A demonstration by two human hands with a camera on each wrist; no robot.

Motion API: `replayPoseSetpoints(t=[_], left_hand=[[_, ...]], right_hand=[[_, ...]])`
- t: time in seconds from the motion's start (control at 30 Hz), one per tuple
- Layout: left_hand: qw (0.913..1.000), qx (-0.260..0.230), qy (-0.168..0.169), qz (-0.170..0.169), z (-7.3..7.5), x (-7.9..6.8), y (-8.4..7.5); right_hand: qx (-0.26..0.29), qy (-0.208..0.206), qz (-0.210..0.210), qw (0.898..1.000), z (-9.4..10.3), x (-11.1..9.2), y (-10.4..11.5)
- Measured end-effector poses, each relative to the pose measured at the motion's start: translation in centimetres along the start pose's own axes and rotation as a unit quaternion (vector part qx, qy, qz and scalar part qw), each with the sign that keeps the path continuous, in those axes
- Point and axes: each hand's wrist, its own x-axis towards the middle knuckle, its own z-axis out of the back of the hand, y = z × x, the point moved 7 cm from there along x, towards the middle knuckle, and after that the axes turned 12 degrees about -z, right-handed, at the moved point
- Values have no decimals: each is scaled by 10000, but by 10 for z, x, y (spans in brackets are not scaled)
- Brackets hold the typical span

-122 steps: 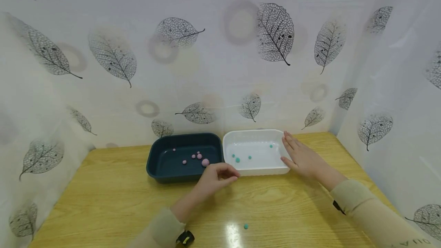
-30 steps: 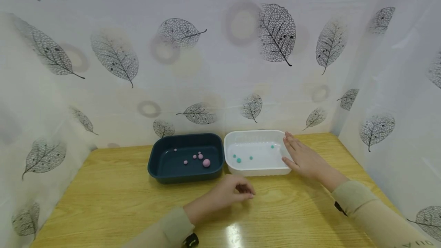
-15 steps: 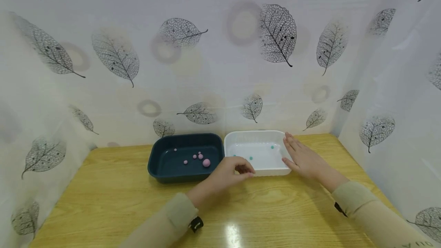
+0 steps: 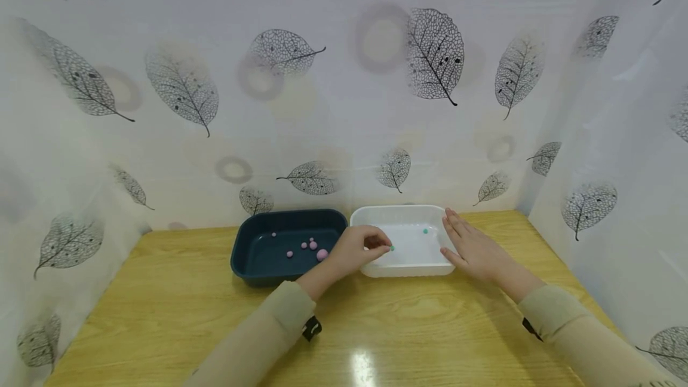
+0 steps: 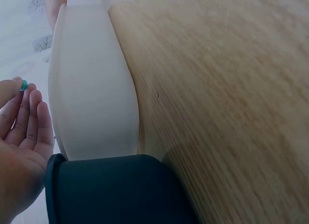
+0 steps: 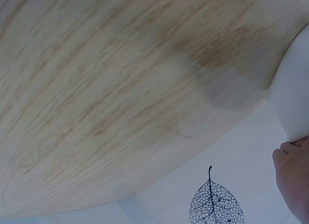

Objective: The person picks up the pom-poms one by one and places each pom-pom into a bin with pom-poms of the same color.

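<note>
My left hand (image 4: 359, 248) is over the left part of the white tray (image 4: 408, 270). In the left wrist view, its thumb and fingertips pinch a small green ball (image 5: 24, 85). In the head view, another green ball (image 4: 426, 231) lies toward the tray's right side, and a green speck shows right at the left fingertips; whether it is held or lies in the tray I cannot tell. My right hand (image 4: 475, 249) rests against the tray's right end with its fingers straight. The left hand hides the tray's left part.
A dark blue tray (image 4: 263, 279) stands to the left, beside the white one. Several pink balls of different sizes, the largest (image 4: 322, 255) near its right side, lie in it. Both trays are on a wooden table (image 4: 177, 309), with a leaf-patterned curtain (image 4: 333, 106) behind.
The green ball on the front of the table has been picked up by the left hand. That hand has since moved forward over the white tray. The right hand has stayed put.
</note>
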Motion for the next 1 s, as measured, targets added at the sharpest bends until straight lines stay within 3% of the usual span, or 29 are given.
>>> replayPoseSetpoints(t=[0.33, 0.57, 1.0], left_hand=[[9985, -73, -131, 517, 4, 12, 18], [9972, -228, -352, 623, 5, 21, 28], [9936, -70, -633, 935, 9, 29, 44]], right_hand=[[33, -39, -4, 10000, 1, -1, 1], [32, -79, 5, 10000, 1, 0, 0], [-4, -103, 23, 9999, -1, 0, -2]])
